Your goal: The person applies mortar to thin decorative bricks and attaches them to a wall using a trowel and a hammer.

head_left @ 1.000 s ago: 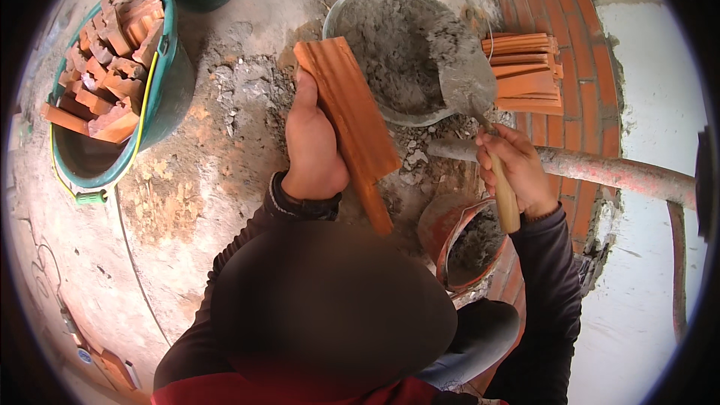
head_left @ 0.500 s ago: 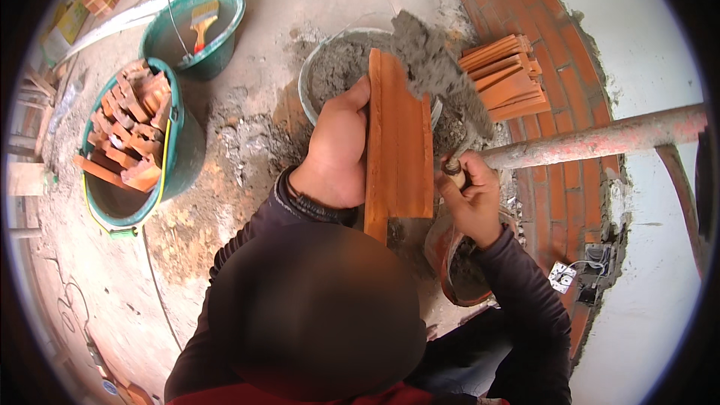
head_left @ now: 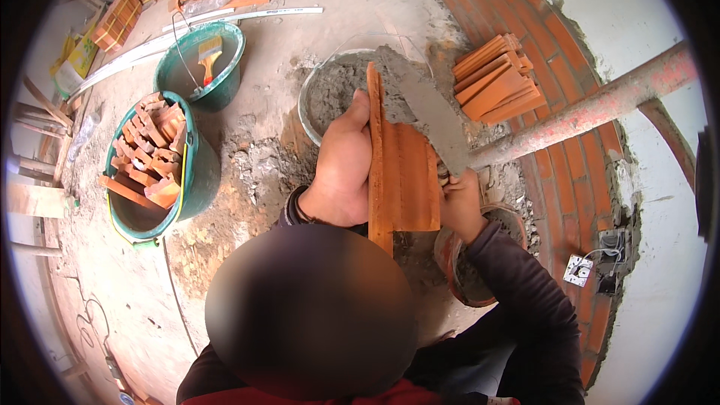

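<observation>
My left hand (head_left: 341, 169) grips a ribbed orange clay brick piece (head_left: 409, 184) by its left side, holding it up in front of me. My right hand (head_left: 463, 206) is closed around the handle of a trowel, its fingers partly behind the clay piece. The grey, mortar-smeared trowel blade (head_left: 435, 116) slants across the piece's far right corner and hides part of it. Beneath and beyond both stands a round bucket (head_left: 303, 109) filled with grey mortar (head_left: 337, 79).
At the left, a green bucket (head_left: 196, 154) holds broken clay pieces; another (head_left: 234, 67) holds a brush (head_left: 210, 56). Clay strips (head_left: 499, 82) lie stacked at the right near a slanting metal pole (head_left: 592, 116). By my right forearm is a reddish bucket (head_left: 450, 255). An electrical box (head_left: 577, 270) hangs from wires.
The trowel, earlier raised with a heap of mortar, has come down and left against the clay piece's far end. My right hand has shifted slightly down. The view has tilted a little.
</observation>
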The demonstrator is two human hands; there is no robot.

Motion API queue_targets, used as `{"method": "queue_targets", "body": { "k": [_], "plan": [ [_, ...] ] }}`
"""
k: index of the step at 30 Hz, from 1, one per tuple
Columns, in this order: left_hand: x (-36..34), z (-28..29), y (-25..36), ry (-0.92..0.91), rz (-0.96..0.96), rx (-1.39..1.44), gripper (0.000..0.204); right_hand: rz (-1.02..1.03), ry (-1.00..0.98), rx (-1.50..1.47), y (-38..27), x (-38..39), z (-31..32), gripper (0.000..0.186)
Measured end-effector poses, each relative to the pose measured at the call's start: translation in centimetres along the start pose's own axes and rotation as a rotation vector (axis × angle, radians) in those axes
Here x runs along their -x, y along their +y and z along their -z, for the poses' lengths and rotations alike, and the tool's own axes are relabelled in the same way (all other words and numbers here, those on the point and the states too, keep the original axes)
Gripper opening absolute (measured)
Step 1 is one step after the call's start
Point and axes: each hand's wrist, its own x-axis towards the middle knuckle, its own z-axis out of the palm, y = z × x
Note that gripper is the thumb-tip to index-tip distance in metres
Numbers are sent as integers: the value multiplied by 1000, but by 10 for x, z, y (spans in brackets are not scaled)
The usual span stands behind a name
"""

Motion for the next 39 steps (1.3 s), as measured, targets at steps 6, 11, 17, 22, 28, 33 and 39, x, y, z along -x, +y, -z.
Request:
{"method": "queue_targets", "body": {
  "k": [6,11,17,22,28,33,39],
  "plan": [
    [4,-9,-3,251,-124,-250,56,18,29,96,-3,2,-16,25],
    [-1,-7,2,334,-102,-154,58,6,12,196,3,5,-18,31],
    [-3,-3,7,347,-76,-131,56,-56,11,345,-13,7,-15,32],
    [-7,10,18,291,-105,-112,52,-116,-23,341,-12,10,-10,33],
    [-10,16,34,214,-191,-158,47,-59,-11,369,-10,14,-11,24],
    [-9,14,51,121,-234,-131,46,-213,-29,271,-11,20,-17,28],
    [-8,22,70,61,-214,-155,48,-160,44,186,-15,9,-5,11]
  ]
}}
